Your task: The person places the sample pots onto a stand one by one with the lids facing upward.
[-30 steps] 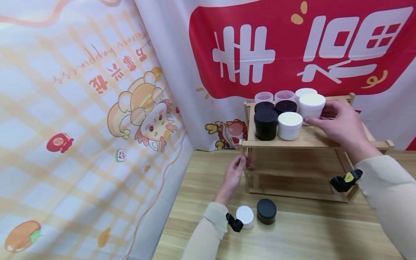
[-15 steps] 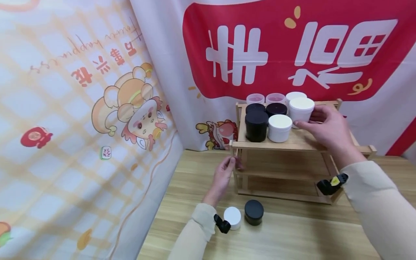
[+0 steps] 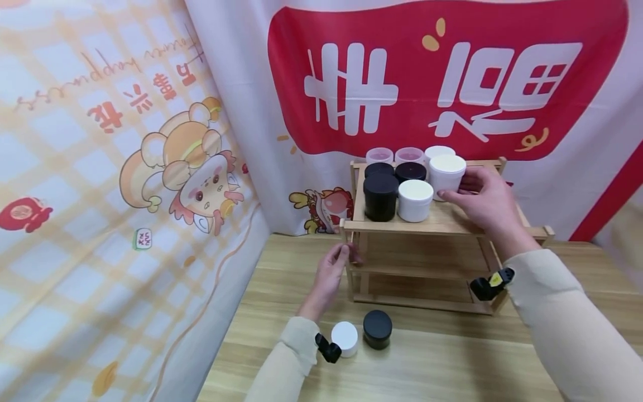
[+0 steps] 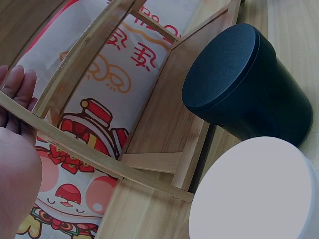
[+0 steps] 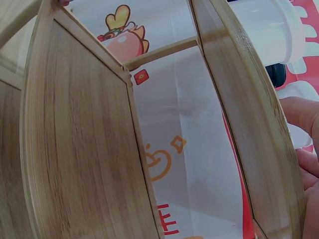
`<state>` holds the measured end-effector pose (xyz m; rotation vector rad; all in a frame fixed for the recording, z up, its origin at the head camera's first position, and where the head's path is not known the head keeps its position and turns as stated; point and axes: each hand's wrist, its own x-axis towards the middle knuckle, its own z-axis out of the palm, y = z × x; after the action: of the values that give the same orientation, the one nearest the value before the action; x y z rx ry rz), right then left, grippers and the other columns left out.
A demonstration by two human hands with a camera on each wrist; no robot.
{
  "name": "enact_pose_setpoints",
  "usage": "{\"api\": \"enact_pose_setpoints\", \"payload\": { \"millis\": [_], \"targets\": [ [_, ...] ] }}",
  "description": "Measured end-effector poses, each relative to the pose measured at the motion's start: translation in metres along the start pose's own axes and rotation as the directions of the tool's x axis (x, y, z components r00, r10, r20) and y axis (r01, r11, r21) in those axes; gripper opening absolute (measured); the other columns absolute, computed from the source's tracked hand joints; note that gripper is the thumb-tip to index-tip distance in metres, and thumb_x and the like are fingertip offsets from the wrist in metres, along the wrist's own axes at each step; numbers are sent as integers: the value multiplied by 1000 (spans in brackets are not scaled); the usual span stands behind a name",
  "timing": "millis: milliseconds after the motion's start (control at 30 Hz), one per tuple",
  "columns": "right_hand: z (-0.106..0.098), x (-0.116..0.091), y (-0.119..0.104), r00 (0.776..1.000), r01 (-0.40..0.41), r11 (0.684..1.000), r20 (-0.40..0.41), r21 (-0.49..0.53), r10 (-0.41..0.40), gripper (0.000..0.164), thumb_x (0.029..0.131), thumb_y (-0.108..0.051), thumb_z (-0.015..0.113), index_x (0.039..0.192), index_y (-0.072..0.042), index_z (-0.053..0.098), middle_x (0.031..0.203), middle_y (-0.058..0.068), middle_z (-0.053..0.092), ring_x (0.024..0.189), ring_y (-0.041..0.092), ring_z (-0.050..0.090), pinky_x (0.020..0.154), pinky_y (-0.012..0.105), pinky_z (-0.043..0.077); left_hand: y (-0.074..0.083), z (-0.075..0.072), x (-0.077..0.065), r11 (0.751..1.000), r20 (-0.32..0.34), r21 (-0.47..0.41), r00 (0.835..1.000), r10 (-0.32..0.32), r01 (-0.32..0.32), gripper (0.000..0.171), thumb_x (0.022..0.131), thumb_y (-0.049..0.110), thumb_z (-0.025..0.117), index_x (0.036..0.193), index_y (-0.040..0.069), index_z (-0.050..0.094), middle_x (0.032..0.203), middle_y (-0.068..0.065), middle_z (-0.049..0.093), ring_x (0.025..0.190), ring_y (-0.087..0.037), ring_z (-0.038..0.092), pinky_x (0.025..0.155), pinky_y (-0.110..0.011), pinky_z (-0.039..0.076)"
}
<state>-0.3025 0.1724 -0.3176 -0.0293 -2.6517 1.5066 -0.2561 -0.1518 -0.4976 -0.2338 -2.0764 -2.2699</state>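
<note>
A wooden shelf rack (image 3: 397, 226) stands against the printed cloth with jars along its top shelf. My right hand (image 3: 484, 198) grips a white lidded jar (image 3: 446, 180) at the right end of the group, thumb in front and fingers behind. Directly behind that jar is another white jar (image 3: 438, 151). To its left are a white jar (image 3: 415, 204) and a black jar (image 3: 380, 198) in front, with two more black ones behind. My left hand (image 3: 327, 273) holds the rack's left side; the left wrist view shows its fingers (image 4: 22, 87) curled at the wooden bar (image 4: 84, 152).
On the wood-grain tabletop (image 3: 427, 368), below the rack, stand a white jar (image 3: 344, 336) and a black jar (image 3: 377, 328). Two clear jars (image 3: 379, 156) form the back row on top. A printed cloth wall (image 3: 201, 139) rises at the left.
The head view has turned to the right, so rack, jars and hands appear farther left. Both hands keep their holds, and the jars' arrangement looks the same.
</note>
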Motion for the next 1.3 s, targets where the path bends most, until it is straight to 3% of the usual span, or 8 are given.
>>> {"api": "enact_pose_setpoints", "payload": {
  "millis": [300,467,967,1167,1300],
  "targets": [
    [1,-4,0,1000,18,1000,-13,2,-18,94,91,-47,85,167,-19,38,166,19,47,148,45,50,123,62,43,0,-2,1,1000,-2,-4,1000,-30,30,64,106,58,58,141,5,62,124,-20,72,113,-15,70,130,-53,34],
    [1,-5,-2,1000,17,1000,-27,11,-16,94,90,-48,86,167,-19,38,166,17,48,147,44,51,123,60,44,3,-2,1,1000,-3,5,1000,-23,23,63,106,59,57,140,7,64,124,-20,72,114,-16,70,130,-52,34],
    [1,-9,-3,1000,-6,1000,-29,31,7,98,88,-52,86,168,-21,36,168,15,46,149,42,50,122,60,46,3,-1,-1,1000,-6,-17,1000,-23,23,69,106,57,58,143,-2,59,125,-25,71,112,-15,71,130,-52,34],
    [1,-8,-1,1000,-8,1000,-29,27,9,101,88,-56,85,168,-21,35,169,15,45,150,42,50,122,60,46,3,-1,0,1000,-12,-23,1000,-17,17,58,108,54,57,138,5,64,125,-28,70,111,-16,71,129,-51,35],
    [0,-9,0,1000,-14,999,-28,34,15,100,88,-55,85,168,-21,35,168,15,46,149,41,52,121,56,47,3,-1,0,1000,-6,-13,1000,-14,14,60,109,52,56,139,1,62,124,-27,70,111,-16,70,129,-52,35]
  ]
}}
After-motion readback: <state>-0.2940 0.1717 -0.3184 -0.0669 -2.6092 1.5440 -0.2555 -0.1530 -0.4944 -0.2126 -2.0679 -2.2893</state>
